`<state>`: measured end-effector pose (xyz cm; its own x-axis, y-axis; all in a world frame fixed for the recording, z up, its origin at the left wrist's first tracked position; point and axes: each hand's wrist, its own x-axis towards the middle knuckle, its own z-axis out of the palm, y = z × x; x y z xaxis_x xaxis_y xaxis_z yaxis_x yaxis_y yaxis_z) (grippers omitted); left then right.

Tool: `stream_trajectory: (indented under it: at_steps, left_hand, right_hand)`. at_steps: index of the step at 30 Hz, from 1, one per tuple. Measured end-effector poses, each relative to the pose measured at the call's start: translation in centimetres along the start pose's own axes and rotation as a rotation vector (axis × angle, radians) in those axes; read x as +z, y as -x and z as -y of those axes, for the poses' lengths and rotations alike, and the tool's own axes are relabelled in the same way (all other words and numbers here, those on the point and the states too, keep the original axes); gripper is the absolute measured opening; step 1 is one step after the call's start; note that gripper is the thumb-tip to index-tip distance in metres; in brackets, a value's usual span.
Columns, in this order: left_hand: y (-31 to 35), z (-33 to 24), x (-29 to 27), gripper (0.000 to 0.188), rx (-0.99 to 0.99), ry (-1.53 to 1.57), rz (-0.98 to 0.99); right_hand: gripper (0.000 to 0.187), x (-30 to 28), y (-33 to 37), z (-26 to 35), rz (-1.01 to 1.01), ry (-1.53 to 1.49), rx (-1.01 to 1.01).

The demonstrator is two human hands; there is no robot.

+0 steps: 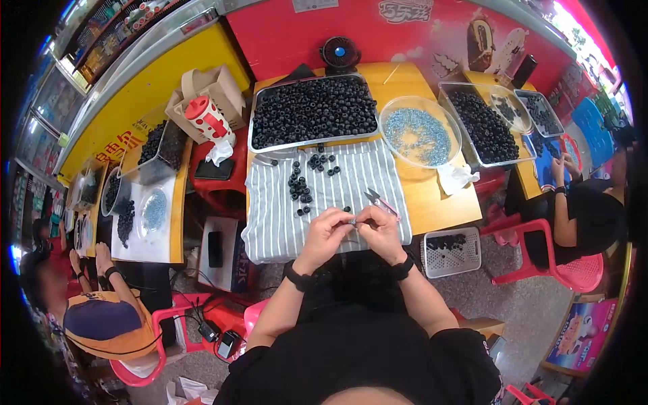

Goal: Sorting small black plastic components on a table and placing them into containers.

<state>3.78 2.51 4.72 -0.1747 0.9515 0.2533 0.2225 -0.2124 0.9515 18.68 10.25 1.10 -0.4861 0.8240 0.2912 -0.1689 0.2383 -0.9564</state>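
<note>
My left hand (325, 236) and my right hand (382, 235) meet over the near edge of a grey-and-white striped cloth (270, 226). Both are closed, fingertips pinched together around something small and greyish that I cannot make out. Just beyond my right hand lies a pair of small snips (382, 202) with pinkish handles. Loose black ring-shaped pieces (299, 185) are scattered on the cloth, beyond my left hand. Behind them, a clear rectangular tub (252, 138) is heaped with more such black pieces. To its right, a round clear tray (455, 135) holds many tiny pale-blue pieces.
A small black fan (339, 54) stands at the table's back. Crumpled tissue (457, 179) lies on the right side. Below the table's right edge sits a white basket (432, 270) with black pieces. People work at tables left (177, 236) and right (530, 185), on pink chairs.
</note>
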Motion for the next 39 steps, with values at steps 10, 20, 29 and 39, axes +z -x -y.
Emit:
stream_trajectory:
  at_steps: [10, 20, 29, 39]
  left_hand:
    - [0.3, 0.2, -0.2, 0.014, -0.031, -0.082, -0.006]
    - [0.4, 1.5, 0.5, 0.009, -0.057, -0.09, -0.016]
    - [0.2, 0.9, 0.2, 0.009, -0.08, -0.264, 0.028]
    - [-1.5, 2.1, -1.3, 0.022, -0.315, 0.105, -0.128]
  right_hand:
    - [0.009, 0.6, 0.1, 0.9, -0.04, 0.069, 0.0]
    - [0.013, 1.1, 0.2, 1.6, -0.065, 0.136, -0.026]
    - [0.015, 1.7, 0.6, 1.3, -0.191, 0.278, -0.161]
    - [0.016, 1.9, 0.4, 1.5, -0.218, 0.33, -0.154]
